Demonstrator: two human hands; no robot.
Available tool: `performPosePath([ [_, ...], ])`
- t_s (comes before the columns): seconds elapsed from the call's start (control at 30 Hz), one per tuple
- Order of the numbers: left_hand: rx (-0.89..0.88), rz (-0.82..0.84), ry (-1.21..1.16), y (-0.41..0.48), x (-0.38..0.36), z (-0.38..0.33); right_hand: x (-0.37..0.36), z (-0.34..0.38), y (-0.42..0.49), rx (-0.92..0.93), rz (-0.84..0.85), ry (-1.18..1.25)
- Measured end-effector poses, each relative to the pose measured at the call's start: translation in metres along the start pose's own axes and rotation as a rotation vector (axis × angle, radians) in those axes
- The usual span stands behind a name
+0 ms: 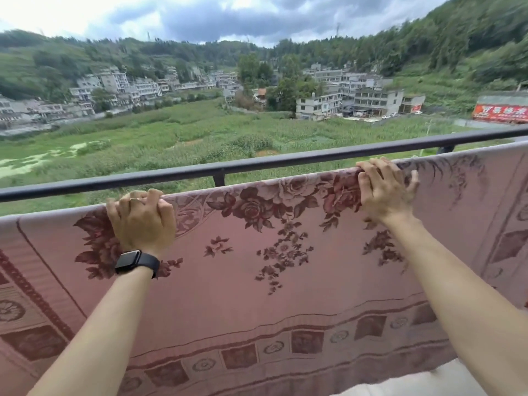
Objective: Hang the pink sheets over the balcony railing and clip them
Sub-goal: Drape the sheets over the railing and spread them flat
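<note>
Two forearms (100, 324) reach forward. The left hand (143, 221) and right hand (385, 190), well apart, curl their fingers (154, 197) over the pink sheet (257, 281) at its top edge. This likely keeps it spread out, just this side of the railing (285, 161).

items counted: one pink sheet (257, 281), which spanned the lower half of the frame. two hands were present: left hand (143, 221) at centre left, right hand (385, 190) at centre right. one black railing (285, 160) crossed the middle, with two uprights showing: post (219, 180) at centre, second post (445, 150) at right. one watch (134, 261), one ring (134, 199) and one red banner (500, 112) at the right edge were noted.
</note>
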State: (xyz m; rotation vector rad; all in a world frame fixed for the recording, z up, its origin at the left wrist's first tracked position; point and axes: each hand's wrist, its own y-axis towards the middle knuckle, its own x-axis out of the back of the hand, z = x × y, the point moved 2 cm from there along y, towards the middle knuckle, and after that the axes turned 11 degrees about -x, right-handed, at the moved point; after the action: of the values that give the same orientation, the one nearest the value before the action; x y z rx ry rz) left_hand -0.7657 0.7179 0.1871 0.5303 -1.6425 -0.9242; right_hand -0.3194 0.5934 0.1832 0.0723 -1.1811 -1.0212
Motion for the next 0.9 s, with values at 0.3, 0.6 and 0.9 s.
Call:
performPosePath([
  [0.3, -0.441, 0.103, -0.193, 0.022, -0.014, -0.205, -0.013, -0.004, 0.012, 0.120, 0.043, 0.043],
  [0.6, -0.522, 0.081, -0.078, 0.039, -0.092, -0.302, -0.031, -0.099, 0.107, 0.023, -0.084, -0.026],
  [0.9, -0.601, 0.182, -0.248, 0.061, -0.081, -0.392, -0.023, -0.126, 0.122, 0.011, -0.102, 0.059],
])
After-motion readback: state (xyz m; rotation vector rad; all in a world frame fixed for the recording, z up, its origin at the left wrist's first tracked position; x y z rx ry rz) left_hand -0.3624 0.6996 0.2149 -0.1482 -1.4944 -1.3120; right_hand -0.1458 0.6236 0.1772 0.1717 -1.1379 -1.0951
